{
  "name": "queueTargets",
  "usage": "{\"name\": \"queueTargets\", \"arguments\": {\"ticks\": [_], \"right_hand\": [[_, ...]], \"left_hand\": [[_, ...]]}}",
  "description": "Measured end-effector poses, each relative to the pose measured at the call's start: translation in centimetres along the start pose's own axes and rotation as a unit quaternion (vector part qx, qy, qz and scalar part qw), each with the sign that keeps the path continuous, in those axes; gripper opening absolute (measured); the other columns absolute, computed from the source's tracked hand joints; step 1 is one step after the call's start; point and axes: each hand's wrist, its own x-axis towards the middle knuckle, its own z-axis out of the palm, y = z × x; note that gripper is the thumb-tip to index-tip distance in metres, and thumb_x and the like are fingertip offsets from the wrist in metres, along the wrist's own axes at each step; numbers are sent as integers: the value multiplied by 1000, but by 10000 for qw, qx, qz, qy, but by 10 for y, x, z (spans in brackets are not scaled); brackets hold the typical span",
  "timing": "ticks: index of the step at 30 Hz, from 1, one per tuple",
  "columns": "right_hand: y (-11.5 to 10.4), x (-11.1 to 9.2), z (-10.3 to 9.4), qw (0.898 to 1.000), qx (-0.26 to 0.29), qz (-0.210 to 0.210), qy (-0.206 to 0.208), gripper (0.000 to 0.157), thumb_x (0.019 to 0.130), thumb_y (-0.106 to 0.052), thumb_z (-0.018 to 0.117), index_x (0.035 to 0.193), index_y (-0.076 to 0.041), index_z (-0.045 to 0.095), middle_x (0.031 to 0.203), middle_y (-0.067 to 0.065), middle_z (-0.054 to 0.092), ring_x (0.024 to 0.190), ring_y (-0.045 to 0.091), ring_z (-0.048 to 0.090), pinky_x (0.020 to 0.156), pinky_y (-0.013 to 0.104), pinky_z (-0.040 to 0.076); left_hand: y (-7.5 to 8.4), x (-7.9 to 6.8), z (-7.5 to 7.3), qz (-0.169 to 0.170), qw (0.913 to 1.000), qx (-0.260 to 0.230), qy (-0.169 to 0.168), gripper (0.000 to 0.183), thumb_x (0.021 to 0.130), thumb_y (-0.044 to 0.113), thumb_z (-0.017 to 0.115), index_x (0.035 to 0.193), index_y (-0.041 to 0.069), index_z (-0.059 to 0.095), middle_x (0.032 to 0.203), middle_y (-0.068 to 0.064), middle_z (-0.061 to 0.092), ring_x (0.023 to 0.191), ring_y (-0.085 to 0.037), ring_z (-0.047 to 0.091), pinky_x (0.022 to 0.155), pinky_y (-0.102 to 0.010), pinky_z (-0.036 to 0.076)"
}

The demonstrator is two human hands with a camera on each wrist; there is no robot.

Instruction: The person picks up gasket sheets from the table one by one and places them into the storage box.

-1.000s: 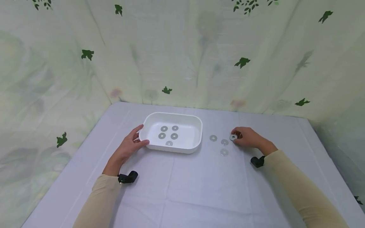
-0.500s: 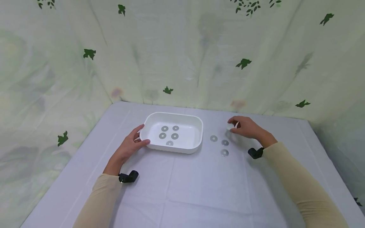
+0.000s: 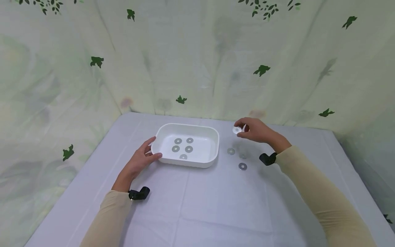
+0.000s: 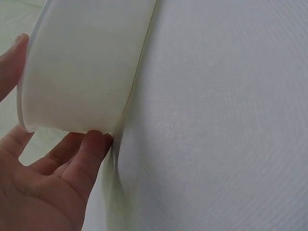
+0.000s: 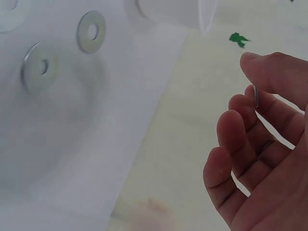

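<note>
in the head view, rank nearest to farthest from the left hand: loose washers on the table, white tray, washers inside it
1. White tray: touching the left hand.
2. Washers inside it: on the tray's floor.
3. Loose washers: on the table, beyond the tray's right side.

The right hand [image 3: 256,130] has carried a washer [image 3: 235,131] nearer the tray [image 3: 204,146]
</note>
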Motion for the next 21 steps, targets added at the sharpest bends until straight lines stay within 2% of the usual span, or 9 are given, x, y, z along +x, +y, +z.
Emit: {"name": "queueTargets", "arguments": {"ticks": [11,21], "right_hand": [[-42,23,2,9985,145,-463,-261,41,93,-19,68,131,-7,60,121,13,64,99,25,59,82,35,52],[-75,44,29,9939,470,-774,-632,39,92,-19,69,129,-10,62,123,8,65,101,25,61,85,34,53]], "left_hand": [[-2,-1,-1,13,10000,-81,40,92,91,25,73,161,27,13,160,-19,32,137,-36,46,86,-10,44],[-3,1,0,48,10000,-74,-27,92,91,27,73,161,28,13,159,-20,32,134,-35,48,87,-10,44]]}}
